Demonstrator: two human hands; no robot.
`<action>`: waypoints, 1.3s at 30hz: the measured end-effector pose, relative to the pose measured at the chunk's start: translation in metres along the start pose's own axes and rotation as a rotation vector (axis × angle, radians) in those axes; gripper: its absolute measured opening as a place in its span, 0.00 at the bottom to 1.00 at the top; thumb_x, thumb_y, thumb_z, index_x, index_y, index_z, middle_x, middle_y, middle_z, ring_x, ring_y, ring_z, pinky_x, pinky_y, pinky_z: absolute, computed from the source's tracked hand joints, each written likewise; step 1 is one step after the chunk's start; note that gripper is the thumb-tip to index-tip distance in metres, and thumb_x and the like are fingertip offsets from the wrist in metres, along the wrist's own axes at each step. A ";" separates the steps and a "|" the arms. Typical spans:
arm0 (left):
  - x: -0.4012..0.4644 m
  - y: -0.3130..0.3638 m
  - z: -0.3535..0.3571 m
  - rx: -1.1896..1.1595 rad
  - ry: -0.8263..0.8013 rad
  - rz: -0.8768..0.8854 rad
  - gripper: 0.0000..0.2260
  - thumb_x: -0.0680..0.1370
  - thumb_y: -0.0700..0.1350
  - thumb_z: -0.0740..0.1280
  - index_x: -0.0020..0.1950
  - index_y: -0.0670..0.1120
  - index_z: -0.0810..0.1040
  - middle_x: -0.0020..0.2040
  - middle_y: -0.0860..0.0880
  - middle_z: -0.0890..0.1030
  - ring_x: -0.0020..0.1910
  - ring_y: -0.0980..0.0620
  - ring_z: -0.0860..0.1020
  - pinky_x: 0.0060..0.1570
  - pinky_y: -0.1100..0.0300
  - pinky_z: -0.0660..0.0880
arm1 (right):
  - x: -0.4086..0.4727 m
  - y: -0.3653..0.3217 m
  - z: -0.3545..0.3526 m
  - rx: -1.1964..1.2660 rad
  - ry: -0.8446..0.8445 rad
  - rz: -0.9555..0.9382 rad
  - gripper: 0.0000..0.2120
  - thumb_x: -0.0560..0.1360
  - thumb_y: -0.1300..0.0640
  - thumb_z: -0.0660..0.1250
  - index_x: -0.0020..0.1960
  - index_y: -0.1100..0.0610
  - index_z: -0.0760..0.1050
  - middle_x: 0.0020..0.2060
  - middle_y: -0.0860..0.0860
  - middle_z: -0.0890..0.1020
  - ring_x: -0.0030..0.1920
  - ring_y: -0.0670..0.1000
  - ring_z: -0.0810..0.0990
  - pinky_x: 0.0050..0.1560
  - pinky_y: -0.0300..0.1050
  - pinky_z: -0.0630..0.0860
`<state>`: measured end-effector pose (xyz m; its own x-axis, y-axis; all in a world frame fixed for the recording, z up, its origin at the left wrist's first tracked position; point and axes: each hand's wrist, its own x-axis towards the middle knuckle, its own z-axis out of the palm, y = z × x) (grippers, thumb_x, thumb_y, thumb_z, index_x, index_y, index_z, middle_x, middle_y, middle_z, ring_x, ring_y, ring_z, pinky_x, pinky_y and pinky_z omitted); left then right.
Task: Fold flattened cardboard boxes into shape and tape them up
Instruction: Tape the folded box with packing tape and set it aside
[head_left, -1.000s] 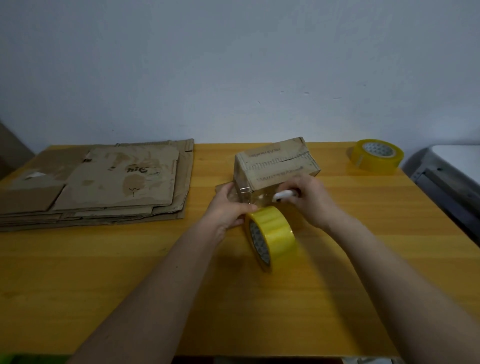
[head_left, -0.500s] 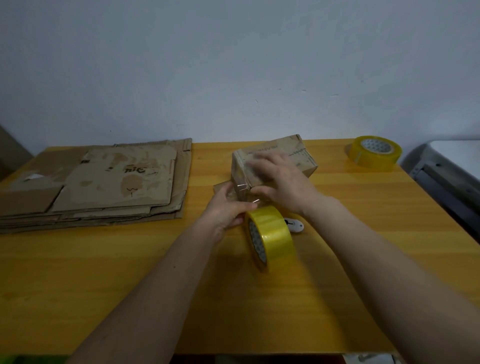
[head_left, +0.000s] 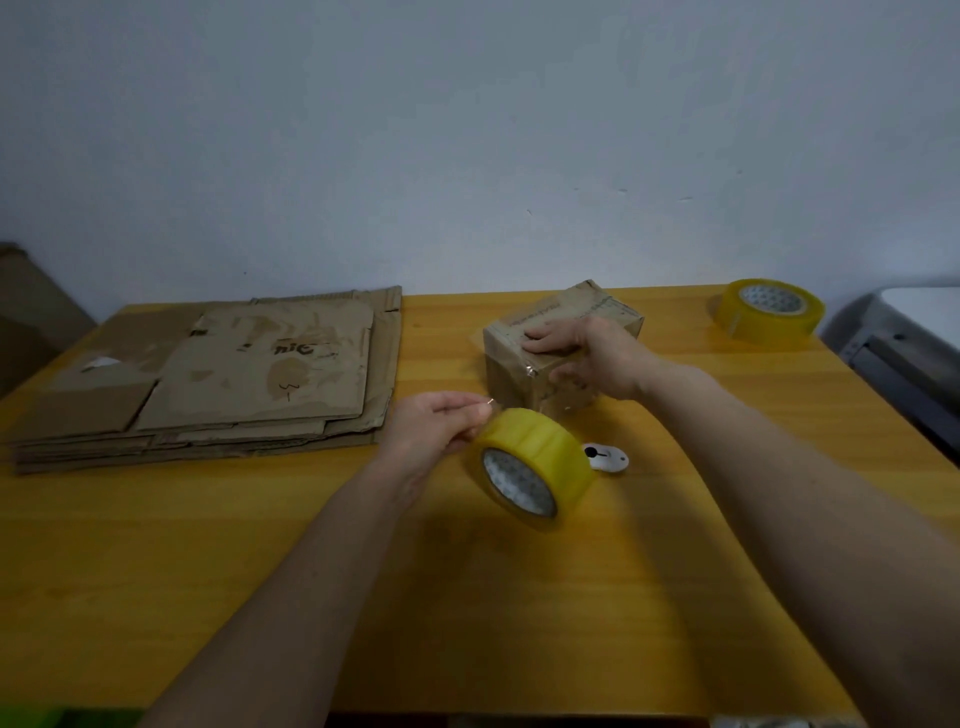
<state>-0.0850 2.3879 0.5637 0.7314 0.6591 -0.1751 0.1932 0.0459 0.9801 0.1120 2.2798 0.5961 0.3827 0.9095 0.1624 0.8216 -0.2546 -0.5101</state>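
Assembled cardboard box at mid-table, right hand pressing flat on its top; left hand pinches the yellow tape roll just in front. The clear strip between them — apparently uncut — may wrinkle or self-stick if tension slackens.

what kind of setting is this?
Probably a small packing bench in a plain room: wooden table against a bare wall, a stack of flattened cardboard boxes, two yellow tape rolls, one folded box being taped.
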 end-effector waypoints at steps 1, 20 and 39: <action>-0.001 0.003 -0.006 0.016 0.007 0.018 0.04 0.74 0.40 0.72 0.47 0.44 0.83 0.36 0.50 0.82 0.38 0.55 0.78 0.41 0.64 0.77 | -0.002 0.002 -0.006 -0.021 -0.030 0.001 0.25 0.70 0.70 0.71 0.65 0.56 0.76 0.67 0.48 0.74 0.71 0.48 0.66 0.69 0.36 0.60; 0.020 0.046 -0.008 0.169 0.677 0.243 0.09 0.75 0.47 0.72 0.36 0.57 0.79 0.35 0.64 0.76 0.38 0.58 0.79 0.40 0.63 0.76 | -0.043 -0.020 0.007 0.510 0.185 0.133 0.12 0.76 0.64 0.62 0.40 0.58 0.83 0.43 0.45 0.83 0.52 0.45 0.77 0.51 0.35 0.73; 0.018 0.029 0.020 0.102 0.365 0.237 0.06 0.79 0.42 0.66 0.54 0.45 0.81 0.46 0.51 0.84 0.39 0.60 0.82 0.33 0.68 0.78 | -0.039 -0.025 0.012 -0.080 -0.029 0.051 0.27 0.67 0.49 0.76 0.64 0.49 0.72 0.59 0.45 0.73 0.62 0.49 0.67 0.61 0.44 0.66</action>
<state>-0.0533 2.3855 0.5869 0.4883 0.8649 0.1162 0.1248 -0.2010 0.9716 0.0714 2.2543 0.5928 0.4133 0.9036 0.1123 0.8329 -0.3253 -0.4478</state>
